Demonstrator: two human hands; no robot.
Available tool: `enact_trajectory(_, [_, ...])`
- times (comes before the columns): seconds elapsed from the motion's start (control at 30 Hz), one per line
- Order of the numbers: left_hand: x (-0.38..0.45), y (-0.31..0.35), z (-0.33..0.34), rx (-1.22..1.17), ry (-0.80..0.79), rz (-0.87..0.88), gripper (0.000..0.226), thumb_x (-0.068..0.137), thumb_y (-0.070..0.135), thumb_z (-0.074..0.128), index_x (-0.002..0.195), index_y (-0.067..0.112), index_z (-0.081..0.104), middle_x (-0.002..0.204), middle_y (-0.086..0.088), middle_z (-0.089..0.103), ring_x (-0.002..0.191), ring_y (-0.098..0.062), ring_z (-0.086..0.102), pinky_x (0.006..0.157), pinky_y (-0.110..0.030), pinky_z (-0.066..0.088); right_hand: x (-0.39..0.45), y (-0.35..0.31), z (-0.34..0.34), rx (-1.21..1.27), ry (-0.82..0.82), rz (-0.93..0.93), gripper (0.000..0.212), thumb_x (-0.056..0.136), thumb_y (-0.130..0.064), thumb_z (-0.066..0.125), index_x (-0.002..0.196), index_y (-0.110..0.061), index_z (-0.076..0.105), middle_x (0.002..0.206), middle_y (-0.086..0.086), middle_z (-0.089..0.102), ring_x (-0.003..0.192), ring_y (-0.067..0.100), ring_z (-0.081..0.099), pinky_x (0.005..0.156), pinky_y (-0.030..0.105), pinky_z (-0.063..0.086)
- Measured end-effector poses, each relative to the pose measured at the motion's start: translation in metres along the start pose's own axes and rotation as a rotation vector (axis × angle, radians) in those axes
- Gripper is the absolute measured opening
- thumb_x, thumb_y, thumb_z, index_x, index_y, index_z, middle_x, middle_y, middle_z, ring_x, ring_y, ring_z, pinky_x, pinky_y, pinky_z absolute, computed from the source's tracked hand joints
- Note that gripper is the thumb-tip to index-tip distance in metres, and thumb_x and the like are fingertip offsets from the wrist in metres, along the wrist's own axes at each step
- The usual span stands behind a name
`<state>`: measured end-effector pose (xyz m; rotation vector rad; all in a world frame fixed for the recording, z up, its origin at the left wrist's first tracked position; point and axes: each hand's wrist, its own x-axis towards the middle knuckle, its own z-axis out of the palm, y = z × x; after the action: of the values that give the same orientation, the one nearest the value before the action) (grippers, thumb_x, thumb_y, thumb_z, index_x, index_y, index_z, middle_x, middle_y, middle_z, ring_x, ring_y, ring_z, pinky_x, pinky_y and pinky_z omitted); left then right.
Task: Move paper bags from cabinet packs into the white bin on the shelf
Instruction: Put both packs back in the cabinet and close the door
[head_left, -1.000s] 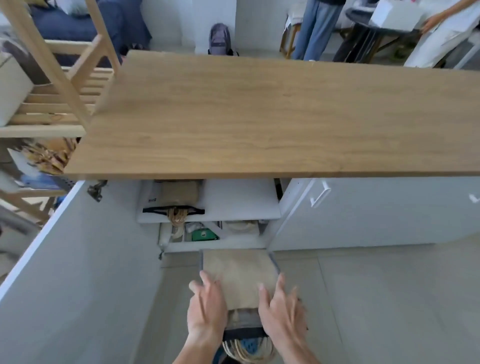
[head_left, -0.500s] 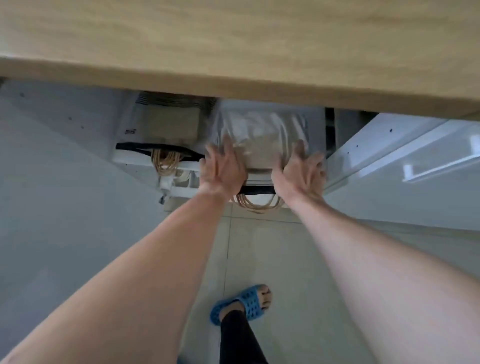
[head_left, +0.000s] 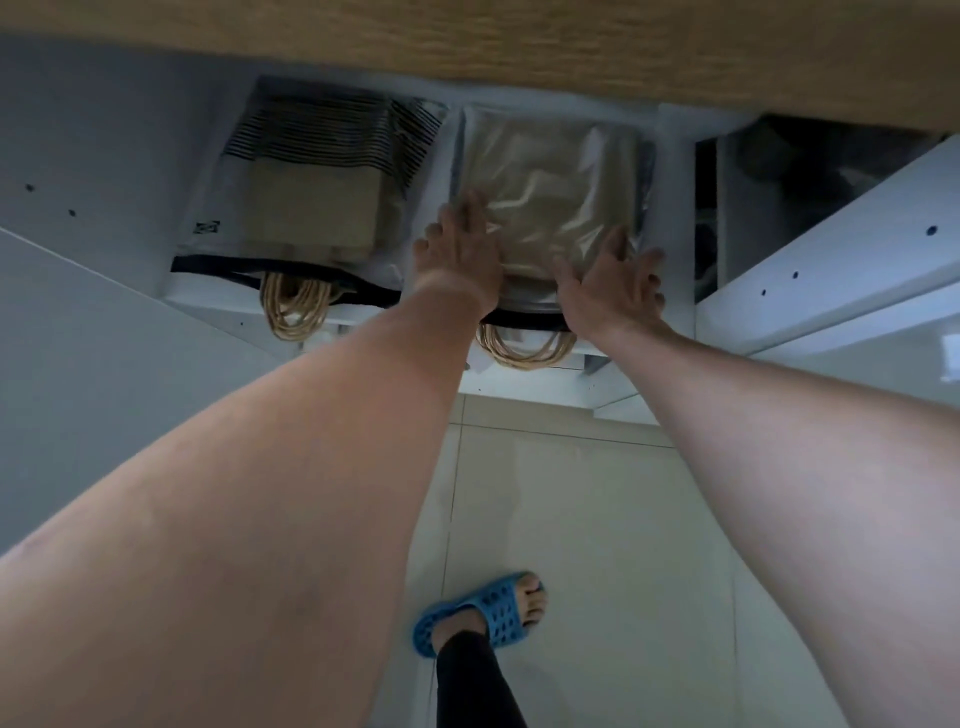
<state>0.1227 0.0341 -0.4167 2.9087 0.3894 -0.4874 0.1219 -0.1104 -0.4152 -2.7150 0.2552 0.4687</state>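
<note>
My left hand (head_left: 460, 249) and right hand (head_left: 613, 286) lie flat, fingers spread apart and straight, on the clear plastic pack of brown paper bags (head_left: 556, 192) that sits on the white cabinet shelf (head_left: 670, 291), just beside a second, striped pack of bags (head_left: 317, 197).

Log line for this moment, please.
left hand: flat on right pack | right hand: on its near edge | left pack: untouched | bin: unseen
</note>
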Motion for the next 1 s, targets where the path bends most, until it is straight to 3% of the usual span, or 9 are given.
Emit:
enact_trajectory(0.13, [-0.012,-0.006,-0.004,-0.098,0.090,0.008,0.061,0.101,0.029,0.037,0.153,0.013,0.009,0.143,-0.021,0.035,0.128,-0.037,0.039,0.104,-0.047,0.036,-0.009,0.001,-0.002,-0.062,0.001,-0.027,0.088,0.096,-0.067,0.035,0.159,-0.016,0.001,0.152,0.028,0.024,0.134,0.044,0.036,0.107,0.048,0.033])
enact_trajectory(0.3, [-0.067,-0.031,-0.016,-0.033,0.157,0.107,0.059,0.101,0.023,0.026,0.154,0.006,0.007,0.157,-0.022,0.018,0.144,-0.035,0.022,0.118,-0.045,0.021,-0.059,-0.003,-0.023,-0.212,0.064,-0.190,0.071,0.103,-0.049,0.027,0.158,-0.006,0.010,0.161,0.027,0.011,0.150,0.039,0.011,0.122,0.050,0.011])
enact_trajectory(0.43, [-0.128,-0.056,-0.044,0.029,0.132,0.163,0.058,0.103,0.026,0.025,0.153,0.001,0.009,0.160,-0.017,0.016,0.148,-0.031,0.013,0.121,-0.043,0.012,-0.123,-0.016,-0.045,-0.263,-0.031,-0.288,0.069,0.105,-0.043,0.025,0.158,-0.001,0.008,0.166,0.018,0.003,0.153,0.028,0.001,0.124,0.042,0.001])
enact_trajectory(0.6, [-0.218,-0.087,-0.112,-0.003,0.134,0.181,0.062,0.103,0.028,0.025,0.153,0.002,0.000,0.162,-0.015,0.006,0.150,-0.028,0.003,0.122,-0.041,0.005,-0.222,-0.058,-0.092,-0.202,0.038,-0.308,0.064,0.105,-0.035,0.029,0.156,0.002,0.015,0.164,0.021,0.014,0.153,0.030,0.008,0.124,0.042,0.005])
enact_trajectory(0.77, [-0.295,-0.113,-0.199,0.036,0.190,0.206,0.061,0.103,0.026,0.024,0.153,0.000,-0.001,0.162,-0.016,0.003,0.150,-0.028,0.002,0.122,-0.041,0.005,-0.319,-0.105,-0.151,-0.240,0.065,-0.308,0.064,0.106,-0.036,0.021,0.158,-0.002,0.005,0.166,0.014,0.003,0.154,0.025,-0.001,0.124,0.040,-0.002])
enact_trajectory(1.0, [-0.341,-0.128,-0.312,-0.026,0.316,0.265,0.059,0.103,0.026,0.021,0.154,0.002,0.000,0.162,-0.014,0.003,0.150,-0.027,0.001,0.122,-0.040,0.004,-0.374,-0.170,-0.250,-0.212,0.236,-0.337,0.065,0.106,-0.038,0.019,0.158,-0.003,0.001,0.166,0.014,-0.002,0.154,0.025,-0.003,0.124,0.040,-0.002])
